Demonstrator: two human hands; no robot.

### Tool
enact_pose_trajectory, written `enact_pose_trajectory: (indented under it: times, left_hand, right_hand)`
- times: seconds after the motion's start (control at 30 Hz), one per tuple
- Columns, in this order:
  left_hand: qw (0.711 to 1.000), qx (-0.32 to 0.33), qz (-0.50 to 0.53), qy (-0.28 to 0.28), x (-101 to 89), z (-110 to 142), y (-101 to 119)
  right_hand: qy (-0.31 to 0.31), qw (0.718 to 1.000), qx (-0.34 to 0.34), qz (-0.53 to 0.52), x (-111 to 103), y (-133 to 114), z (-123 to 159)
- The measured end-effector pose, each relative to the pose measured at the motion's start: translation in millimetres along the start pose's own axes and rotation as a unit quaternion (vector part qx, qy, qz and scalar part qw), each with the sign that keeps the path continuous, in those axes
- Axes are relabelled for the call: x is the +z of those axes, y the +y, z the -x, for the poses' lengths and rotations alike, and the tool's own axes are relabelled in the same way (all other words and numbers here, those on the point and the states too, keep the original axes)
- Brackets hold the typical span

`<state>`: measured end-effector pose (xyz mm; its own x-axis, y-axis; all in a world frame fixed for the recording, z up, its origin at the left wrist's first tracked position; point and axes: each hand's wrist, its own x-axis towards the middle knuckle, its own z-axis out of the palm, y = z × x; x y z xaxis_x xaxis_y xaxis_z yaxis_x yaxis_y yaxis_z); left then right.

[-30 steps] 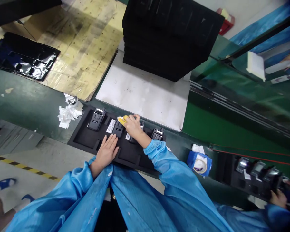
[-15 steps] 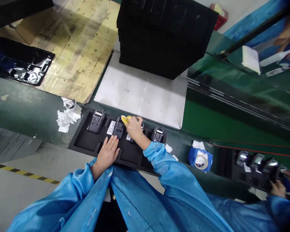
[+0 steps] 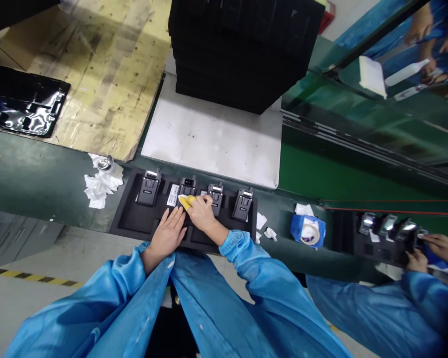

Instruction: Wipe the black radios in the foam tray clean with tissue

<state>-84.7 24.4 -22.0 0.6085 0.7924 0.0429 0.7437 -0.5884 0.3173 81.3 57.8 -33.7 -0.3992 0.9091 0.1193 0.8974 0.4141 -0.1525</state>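
Observation:
Several black walkie-talkie-like devices lie face up in a black foam tray [image 3: 130, 226], among them the leftmost device [image 3: 148, 188] and the rightmost device [image 3: 242, 205]. My right hand [image 3: 201, 213] wears yellow finger covers and pinches a small white wipe [image 3: 181, 198] against the lower face of the second device [image 3: 187, 185]. Flat beside it, my left hand [image 3: 168, 232] rests with fingers stretched at that device's lower edge. The third device [image 3: 215, 196] is partly hidden behind my right hand. A white label [image 3: 172, 195] sits left of the second device.
Crumpled wipes [image 3: 99, 188] and a small metal-lidded container [image 3: 105, 163] lie left of the tray. Black foam trays [image 3: 239, 59] are stacked behind, on a white board [image 3: 209, 136]. A blue box [image 3: 308, 230] stands right; farther right, a co-worker's hands [image 3: 429, 253] handle similar devices.
My right hand has moved down the second device with the wipe, from its top end to its lower face, uncovering the third device more. My left hand stays in place.

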Motion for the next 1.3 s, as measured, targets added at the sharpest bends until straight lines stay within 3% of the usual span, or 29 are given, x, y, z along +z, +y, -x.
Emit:
enact_pose_trajectory:
  times: [0.27,0.47,0.63,0.8,0.93,1.17,1.3]
  left_hand:
    - [0.999,0.037,0.018,-0.001,-2.7,-1.1,-7.5]
    - [1.000,0.007,0.002,0.028,-22.7,14.9,-35.4]
    - [0.998,-0.046,-0.012,0.050,-37.3,33.6,-67.9]
    - [0.998,-0.041,-0.014,0.052,-33.5,40.0,-78.3]
    - [0.998,-0.035,-0.007,0.058,-29.0,39.1,-79.3]
    - [0.998,-0.024,0.009,0.065,-24.9,39.5,-82.5]
    - [0.998,-0.015,0.008,0.067,-23.4,41.2,-83.9]
  right_hand:
    - [0.040,0.995,0.089,0.034,-5.9,18.2,20.9]
    - [0.076,0.988,0.134,0.020,-13.5,7.0,-10.3]
    - [0.016,0.994,0.107,-0.019,-11.1,-19.6,-70.9]
    - [-0.026,0.999,0.020,-0.025,-0.8,-45.9,-120.0]
    - [-0.036,0.999,-0.009,-0.004,3.7,-47.3,-122.1]
    - [-0.020,0.999,0.032,0.032,4.1,-39.2,-105.3]
    - [-0.029,1.000,-0.005,0.011,8.1,-46.0,-115.3]
